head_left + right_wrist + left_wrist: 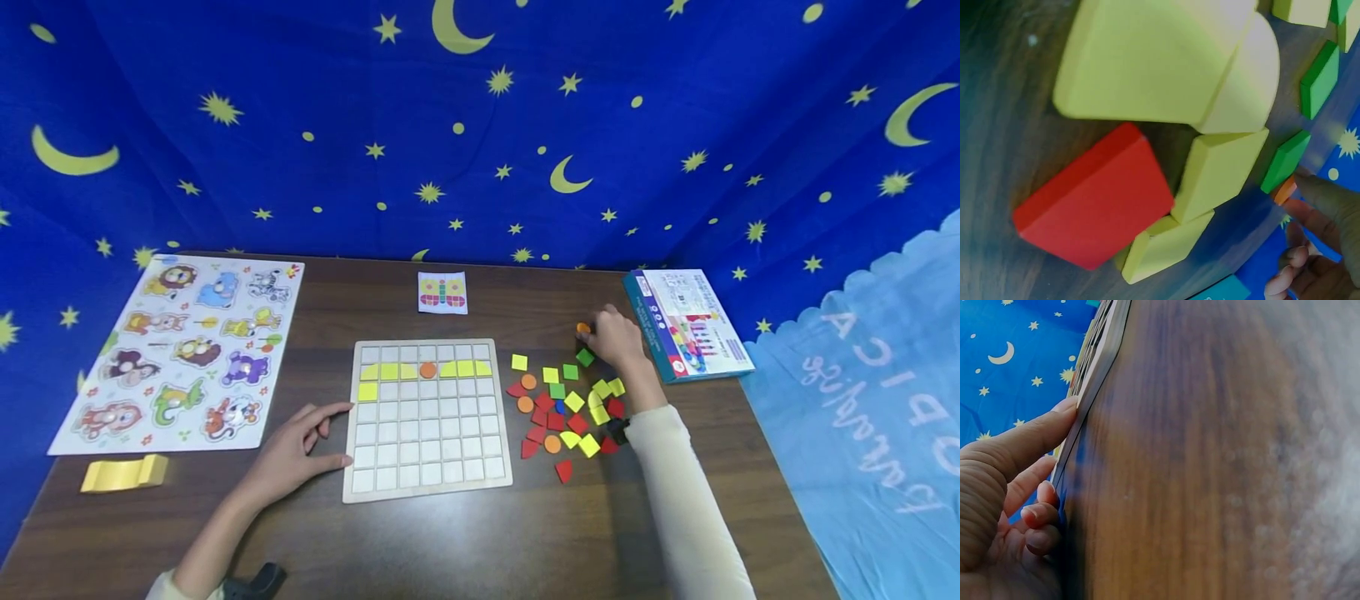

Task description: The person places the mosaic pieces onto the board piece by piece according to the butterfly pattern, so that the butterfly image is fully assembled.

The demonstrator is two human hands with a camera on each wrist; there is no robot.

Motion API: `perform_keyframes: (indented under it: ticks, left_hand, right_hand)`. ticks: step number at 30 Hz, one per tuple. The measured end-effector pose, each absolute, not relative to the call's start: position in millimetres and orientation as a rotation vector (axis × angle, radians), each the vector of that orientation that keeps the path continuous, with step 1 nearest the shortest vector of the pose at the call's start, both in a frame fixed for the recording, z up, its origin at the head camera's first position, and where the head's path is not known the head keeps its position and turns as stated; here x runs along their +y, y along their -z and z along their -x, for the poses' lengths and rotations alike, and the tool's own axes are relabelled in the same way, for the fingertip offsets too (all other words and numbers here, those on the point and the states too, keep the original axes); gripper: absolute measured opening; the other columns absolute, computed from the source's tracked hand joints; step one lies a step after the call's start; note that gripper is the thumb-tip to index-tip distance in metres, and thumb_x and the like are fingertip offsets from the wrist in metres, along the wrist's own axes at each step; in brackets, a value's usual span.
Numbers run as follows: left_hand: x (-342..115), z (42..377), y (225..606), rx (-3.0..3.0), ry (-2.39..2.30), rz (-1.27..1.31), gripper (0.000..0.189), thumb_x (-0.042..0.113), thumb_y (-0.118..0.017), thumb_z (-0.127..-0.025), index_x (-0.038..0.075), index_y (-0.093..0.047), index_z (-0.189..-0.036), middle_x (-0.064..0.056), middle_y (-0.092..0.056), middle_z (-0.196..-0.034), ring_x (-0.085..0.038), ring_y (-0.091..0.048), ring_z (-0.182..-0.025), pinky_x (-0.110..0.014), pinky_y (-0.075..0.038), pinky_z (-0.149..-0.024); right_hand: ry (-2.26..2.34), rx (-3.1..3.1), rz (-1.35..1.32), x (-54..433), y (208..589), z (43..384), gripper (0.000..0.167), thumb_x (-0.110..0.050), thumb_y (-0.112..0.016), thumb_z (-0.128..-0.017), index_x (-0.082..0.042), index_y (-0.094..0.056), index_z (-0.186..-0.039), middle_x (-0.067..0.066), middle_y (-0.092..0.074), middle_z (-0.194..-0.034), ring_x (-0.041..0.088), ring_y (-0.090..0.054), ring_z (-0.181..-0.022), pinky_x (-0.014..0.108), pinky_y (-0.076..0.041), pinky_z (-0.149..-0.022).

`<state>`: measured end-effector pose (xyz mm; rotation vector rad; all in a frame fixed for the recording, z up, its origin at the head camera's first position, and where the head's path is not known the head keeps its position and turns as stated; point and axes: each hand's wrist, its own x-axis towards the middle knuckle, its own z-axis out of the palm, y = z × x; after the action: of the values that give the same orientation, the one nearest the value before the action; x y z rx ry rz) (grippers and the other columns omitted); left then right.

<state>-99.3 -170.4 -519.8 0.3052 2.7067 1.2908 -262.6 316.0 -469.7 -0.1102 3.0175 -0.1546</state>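
A light wooden grid board [431, 429] lies in front of me. Its second row holds yellow pieces [389, 371] on both sides of an orange disc [427, 370], and a yellow square [367, 391] sits one row lower at the left. My left hand [300, 442] touches the board's left edge with extended thumb and index finger; the left wrist view has the thumb along the rim. Beyond the loose pieces, my right hand [617, 337] pinches another orange disc [1285, 190] between thumb and finger, close to a green square [1286, 161].
Loose red, yellow, green and orange pieces [555, 421] spread right of the board. A butterfly pattern card [442, 293] lies behind it. On the right is a game box [693, 325]; on the left, an animal puzzle board [187, 354] and a yellow block [123, 473].
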Motion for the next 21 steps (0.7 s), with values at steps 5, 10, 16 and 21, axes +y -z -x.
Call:
perform_keyframes:
  ticks: [5,10,16,21]
  left_hand:
    - [-170.9,99.3,520.5,2.702,-1.284,-0.294,0.071,0.030,-0.088,-0.072,0.014,-0.060,-0.134,0.002,-0.044,-0.088,-0.006,-0.035,-0.067,-0.023,-0.033,-0.060]
    - [-171.6,99.4,521.2,2.704,-1.292,-0.311,0.070,0.029,-0.088,-0.072,0.014,-0.060,-0.134,0.002,-0.043,-0.087,-0.006,-0.034,-0.067,-0.023,-0.033,-0.060]
    - [-171.7,99.0,521.8,2.714,-1.298,-0.342,0.069,0.029,-0.088,-0.072,0.012,-0.060,-0.133,0.003,-0.043,-0.087,-0.005,-0.034,-0.066,-0.023,-0.033,-0.059]
    - [-172.0,99.0,521.5,2.717,-1.293,-0.328,0.070,0.028,-0.088,-0.072,0.012,-0.060,-0.134,0.003,-0.043,-0.087,-0.005,-0.034,-0.066,-0.023,-0.033,-0.059]
  right_hand:
    - [0.158,3.022,0.101,315.0,472.1,262.7,0.028,-0.025,-0.069,-0.092,0.003,-0.071,-0.097,0.020,-0.058,-0.102,0.041,-0.063,-0.084,0.054,-0.051,-0.072]
    - [0.147,3.017,0.110,316.9,474.3,263.1,0.031,-0.026,-0.069,-0.091,0.003,-0.071,-0.100,0.020,-0.058,-0.103,0.040,-0.063,-0.083,0.053,-0.052,-0.071]
    - [0.180,3.029,0.197,313.6,473.9,257.4,0.034,-0.027,-0.072,-0.088,0.003,-0.070,-0.104,0.017,-0.058,-0.101,0.033,-0.061,-0.076,0.050,-0.051,-0.066]
    - [0.189,3.045,0.305,289.8,467.8,252.0,0.033,-0.028,-0.075,-0.087,0.001,-0.071,-0.101,0.013,-0.058,-0.098,0.026,-0.059,-0.069,0.045,-0.051,-0.062]
